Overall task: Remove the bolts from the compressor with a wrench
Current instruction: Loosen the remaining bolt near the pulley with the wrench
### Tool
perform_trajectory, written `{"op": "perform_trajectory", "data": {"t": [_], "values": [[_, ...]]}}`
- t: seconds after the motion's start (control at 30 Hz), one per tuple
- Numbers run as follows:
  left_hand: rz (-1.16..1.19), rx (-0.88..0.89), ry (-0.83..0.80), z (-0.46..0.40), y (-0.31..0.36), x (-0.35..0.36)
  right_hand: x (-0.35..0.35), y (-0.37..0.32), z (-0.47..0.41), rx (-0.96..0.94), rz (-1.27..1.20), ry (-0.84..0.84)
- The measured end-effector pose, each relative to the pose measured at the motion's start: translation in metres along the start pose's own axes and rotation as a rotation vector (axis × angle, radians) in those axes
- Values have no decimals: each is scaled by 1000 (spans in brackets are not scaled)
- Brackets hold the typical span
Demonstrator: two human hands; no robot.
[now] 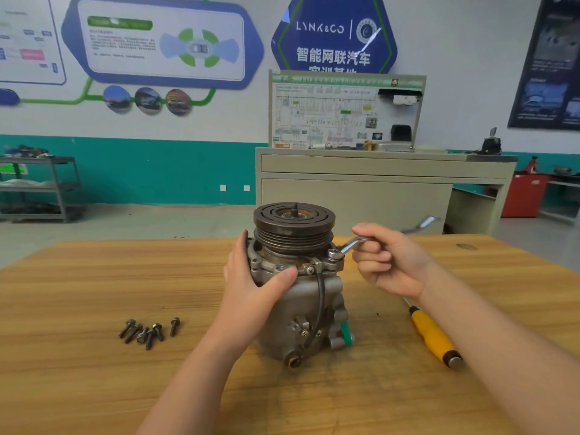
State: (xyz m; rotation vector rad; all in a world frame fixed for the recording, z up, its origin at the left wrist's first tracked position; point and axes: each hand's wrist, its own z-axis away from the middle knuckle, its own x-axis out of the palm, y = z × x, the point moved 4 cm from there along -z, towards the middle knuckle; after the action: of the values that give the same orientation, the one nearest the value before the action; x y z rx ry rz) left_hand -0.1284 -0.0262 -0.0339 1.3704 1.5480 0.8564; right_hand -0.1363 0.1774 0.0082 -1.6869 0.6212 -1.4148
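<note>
Bolts, dark steel with flanged heads, lying loose in a small cluster on the left part of the pale wooden tabletop, well apart from everything else. Further right, left hand wrapped against the left flank of the grey cast-metal compressor, fingers reaching behind its upper flange, thumb pressed across the front just below the rim. Compressor standing upright at the middle of the tabletop, dark grooved pulley uppermost with a short threaded shaft poking from its centre, thin black cable running down the front of the housing, small green cap at the lower right fitting. On the right shoulder of the flange, ring end of the slim chrome wrench seated over a bolt head, shank angled up and to the right, far open end showing beyond the knuckles. Right hand curled round the middle of that shank, thumb on top, fingers folded beneath. Below the right wrist, yellow-handled screwdriver with black grip band lying flat on the wood, butt end toward the viewer, partly hidden by the forearm. Behind the table, beige metal cabinet carrying an upright wiring-diagram board
</note>
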Motion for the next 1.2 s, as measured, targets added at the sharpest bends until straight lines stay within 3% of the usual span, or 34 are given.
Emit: {"op": "perform_trajectory", "data": {"t": [0.27,0.43,0.63,0.9,1.07,1.2], "values": [[-14,2,-3,1,2,-1,5,5,-33,72,-146,-73],[-15,4,-8,0,1,-1,1,-16,-10,-279,-171,78],[-10,6,-21,-1,-1,0,18,-29,30,-791,436,321],[3,21,-22,0,1,0,28,-15,52,-961,739,461],[-5,36,-23,0,3,0,39,-11,57,-983,810,438],[-17,39,-16,1,3,0,57,-7,65,-1096,1088,406]]}}
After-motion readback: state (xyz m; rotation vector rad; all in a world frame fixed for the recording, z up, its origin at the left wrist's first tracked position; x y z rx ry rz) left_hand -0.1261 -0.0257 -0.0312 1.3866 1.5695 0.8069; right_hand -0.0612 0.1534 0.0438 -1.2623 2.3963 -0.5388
